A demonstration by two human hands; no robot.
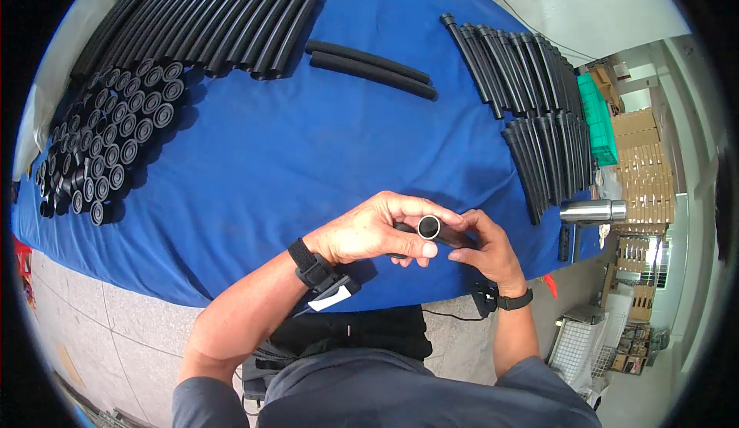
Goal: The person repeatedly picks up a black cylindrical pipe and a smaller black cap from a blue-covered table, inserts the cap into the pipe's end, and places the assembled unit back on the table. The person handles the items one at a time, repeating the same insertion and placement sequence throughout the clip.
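Observation:
Close to the table's front edge, a black tube (pixel 453 235) points its open, pale-rimmed end up toward me. My right hand (pixel 495 252) is closed around the tube's body. The fingers and thumb of my left hand (pixel 360 232) curl about a small black part (pixel 402 229) just left of the tube's mouth. That part looks like one of the round caps, but fingers cover most of it. My left fingertips reach across to the tube's end; whether cap and tube touch is hidden.
Blue cloth (pixel 308 143) covers the table. Round black caps (pixel 125 128) cluster at left below stacked black tubes (pixel 231 20). Two foam-like black tubes (pixel 369 70) lie mid-back. Capped tubes (pixel 539 81) line the right side, near a green crate (pixel 596 120) and steel flask (pixel 593 212).

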